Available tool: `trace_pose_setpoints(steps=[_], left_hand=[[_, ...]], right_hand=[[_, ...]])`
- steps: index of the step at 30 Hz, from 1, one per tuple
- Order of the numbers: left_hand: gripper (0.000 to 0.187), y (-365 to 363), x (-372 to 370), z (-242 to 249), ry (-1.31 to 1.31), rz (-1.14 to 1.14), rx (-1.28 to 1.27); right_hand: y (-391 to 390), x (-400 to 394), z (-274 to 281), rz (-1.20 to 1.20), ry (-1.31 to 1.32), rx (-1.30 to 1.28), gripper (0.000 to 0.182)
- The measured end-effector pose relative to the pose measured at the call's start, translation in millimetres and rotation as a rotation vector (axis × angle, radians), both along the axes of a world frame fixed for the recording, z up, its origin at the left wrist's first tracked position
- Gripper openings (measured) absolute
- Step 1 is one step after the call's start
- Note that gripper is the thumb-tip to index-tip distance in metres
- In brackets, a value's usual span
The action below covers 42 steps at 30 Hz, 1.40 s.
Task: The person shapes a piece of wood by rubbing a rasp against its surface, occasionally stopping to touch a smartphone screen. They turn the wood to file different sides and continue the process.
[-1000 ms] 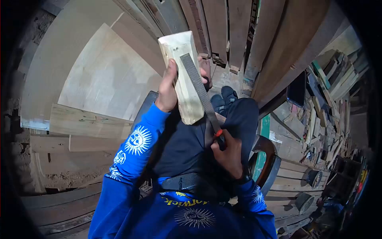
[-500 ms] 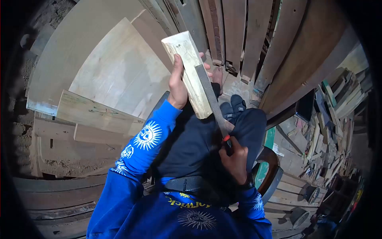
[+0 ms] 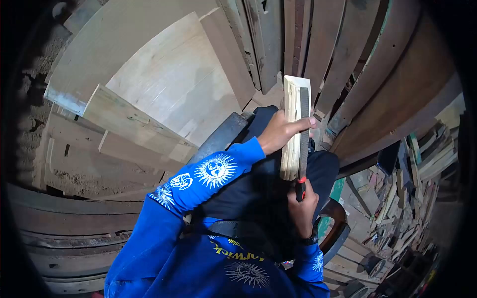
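A pale wooden block (image 3: 292, 154) with bevelled edges points away from me above my lap. My left hand (image 3: 282, 130) grips it around the middle, and its thumb crosses over the long grey file (image 3: 304, 104). The file lies lengthwise along the block's right side, its far tip near the block's far end. Below the block's near end, my right hand (image 3: 304, 207) is wrapped round the file's black and red handle (image 3: 300, 187). Most fingers of my left hand are hidden beneath the block.
Large wooden panels (image 3: 164, 74) lean at the left, and tall boards (image 3: 323, 44) stand ahead. A heap of wood offcuts (image 3: 392, 198) covers the ground at the right. A curved chair arm (image 3: 338, 223) is beside my right wrist.
The block has swung from a leftward tilt to nearly upright in view and moved right. The file now lies along it, and my left thumb has come over the file.
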<state>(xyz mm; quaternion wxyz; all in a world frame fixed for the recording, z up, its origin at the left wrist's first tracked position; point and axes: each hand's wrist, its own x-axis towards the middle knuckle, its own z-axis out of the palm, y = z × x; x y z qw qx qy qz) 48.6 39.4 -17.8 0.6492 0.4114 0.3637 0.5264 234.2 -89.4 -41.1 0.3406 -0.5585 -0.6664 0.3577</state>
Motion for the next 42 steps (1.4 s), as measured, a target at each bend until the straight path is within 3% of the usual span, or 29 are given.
trace_pose_setpoints(steps=[6, 11, 14, 17, 20, 24, 25, 26, 27, 29, 33, 36, 37, 39, 42], left_hand=[[0.060, 3.0, 4.2, -8.7, 0.088, 0.052, 0.117], [0.055, 3.3, -3.3, -0.7, -0.021, 0.047, 0.076], [0.059, 7.7, -21.9, 16.6, -0.123, 0.037, 0.064], [0.069, 22.4, -34.7, 3.0, -0.141, 0.067, 0.074], [0.068, 22.1, -24.4, -7.6, 0.072, -0.042, 0.192], [0.066, 12.5, -25.7, 2.9, 0.071, -0.121, 0.090], [0.068, 13.9, -29.1, 7.8, 0.090, -0.039, 0.108], [0.075, 24.7, -32.6, -1.9, 0.068, 0.081, 0.157], [0.083, 14.4, -32.7, 21.3, 0.056, 0.023, 0.098], [0.089, 21.7, -40.5, 8.1, 0.104, -0.005, 0.095], [0.088, 10.9, -19.4, 8.4, 0.158, -0.073, 0.111], [0.087, 11.6, -13.8, 5.3, 0.178, 0.044, 0.165], [0.090, 11.7, -20.8, 11.3, 0.161, -0.053, 0.126], [0.092, 14.4, -29.4, 9.3, 0.042, -0.062, 0.102], [0.089, 7.2, -18.0, 3.8, 0.061, -0.144, 0.076]], right_hand=[[-1.5, -5.2, -0.4, -0.042, 0.006, 0.082, 0.009], [-3.1, -8.0, -1.8, -0.036, 0.005, 0.076, 0.009], [-4.8, -3.7, 3.4, -0.037, -0.016, 0.046, 0.010], [-2.6, -3.3, 3.4, -0.034, 0.011, 0.046, 0.010], [-1.0, 0.5, 3.9, -0.035, 0.033, -0.001, 0.012], [1.6, 10.4, -7.5, -0.079, 0.047, 0.028, 0.019], [1.1, 10.8, -6.7, -0.084, 0.044, 0.024, 0.021], [0.4, 10.8, -7.6, -0.013, -0.120, 0.305, 0.022], [-0.4, 10.1, -8.2, -0.040, -0.118, 0.292, 0.022], [-0.5, 8.8, -8.0, -0.030, -0.023, 0.070, 0.023], [3.3, 11.1, -1.8, -0.062, 0.039, 0.033, 0.022], [4.0, 14.0, -15.7, -0.049, 0.089, 0.162, 0.024], [2.8, 14.6, -20.3, -0.016, 0.100, 0.280, 0.025], [-1.6, 13.4, -22.5, -0.023, 0.026, 0.282, 0.026], [-2.3, 9.0, -19.8, -0.028, 0.087, 0.234, 0.027]])
